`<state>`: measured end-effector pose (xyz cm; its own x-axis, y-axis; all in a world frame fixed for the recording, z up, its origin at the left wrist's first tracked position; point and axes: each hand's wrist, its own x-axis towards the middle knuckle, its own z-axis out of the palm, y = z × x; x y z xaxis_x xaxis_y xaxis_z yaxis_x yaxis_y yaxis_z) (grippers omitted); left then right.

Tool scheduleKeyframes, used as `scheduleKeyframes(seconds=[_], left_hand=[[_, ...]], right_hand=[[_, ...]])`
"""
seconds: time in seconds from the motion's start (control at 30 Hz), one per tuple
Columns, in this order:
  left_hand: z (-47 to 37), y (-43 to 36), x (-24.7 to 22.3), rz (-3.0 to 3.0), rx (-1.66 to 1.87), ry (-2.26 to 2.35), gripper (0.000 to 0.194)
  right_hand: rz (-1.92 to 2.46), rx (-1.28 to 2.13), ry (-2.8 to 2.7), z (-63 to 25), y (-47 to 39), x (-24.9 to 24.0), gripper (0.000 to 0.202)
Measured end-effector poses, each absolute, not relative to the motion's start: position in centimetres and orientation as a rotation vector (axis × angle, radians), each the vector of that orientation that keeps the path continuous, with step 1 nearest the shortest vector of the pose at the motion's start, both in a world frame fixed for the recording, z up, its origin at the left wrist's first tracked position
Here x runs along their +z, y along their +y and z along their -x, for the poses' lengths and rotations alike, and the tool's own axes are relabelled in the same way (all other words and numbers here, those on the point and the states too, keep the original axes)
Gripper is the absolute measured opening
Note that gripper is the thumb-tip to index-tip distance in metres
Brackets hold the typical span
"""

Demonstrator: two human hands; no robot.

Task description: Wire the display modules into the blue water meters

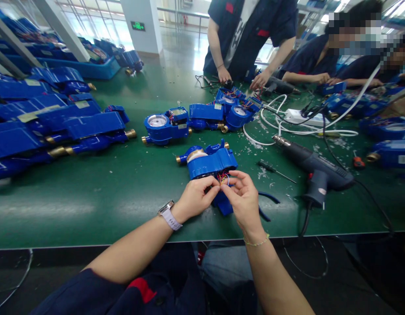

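A blue water meter (211, 162) with brass pipe ends lies on the green table in front of me, its housing opened. Thin coloured wires (223, 177) come out of it toward me. My left hand (200, 195) pinches at the wires, thumb and forefinger together. Right beside it my right hand (242, 195) pinches at the same wires, fingertips nearly touching the left ones. A blue cover piece (224, 205) lies below the fingers, partly hidden by them. Dark blue plier handles (268, 197) stick out past my right hand.
A heat gun (315, 168) and a screwdriver (276, 171) lie at the right, near a white power strip (304, 117) with cables. Stacked meters (58, 118) fill the left; another meter (165, 124) stands ahead. Co-workers (250, 39) work across the table and at right.
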<state>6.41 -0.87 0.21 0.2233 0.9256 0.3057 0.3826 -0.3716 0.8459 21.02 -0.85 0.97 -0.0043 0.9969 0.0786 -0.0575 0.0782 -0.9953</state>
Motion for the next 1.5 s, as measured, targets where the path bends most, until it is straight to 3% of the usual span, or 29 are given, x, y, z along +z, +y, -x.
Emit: scheduleKeyframes(seconds=[0.6,1.0,1.27,1.5], left_hand=[[-6.6,-1.0,0.3,-1.873,1.124,1.212,0.019],[-7.5,-0.8,0.4,-1.566,1.171,1.139,0.016],[-7.7,-0.5,0.0,-1.293,1.188,1.007,0.017],[-7.7,-0.7,-0.2,-1.391,1.187,1.071,0.017]], right_hand=[[1.096,1.279,-1.0,-21.3,-0.7,0.6,0.037],[1.114,1.205,-1.079,-21.0,-1.0,0.8,0.032],[1.041,1.341,-0.859,-22.2,-0.3,0.8,0.034],[1.055,1.41,-0.751,-22.8,-0.3,0.6,0.039]])
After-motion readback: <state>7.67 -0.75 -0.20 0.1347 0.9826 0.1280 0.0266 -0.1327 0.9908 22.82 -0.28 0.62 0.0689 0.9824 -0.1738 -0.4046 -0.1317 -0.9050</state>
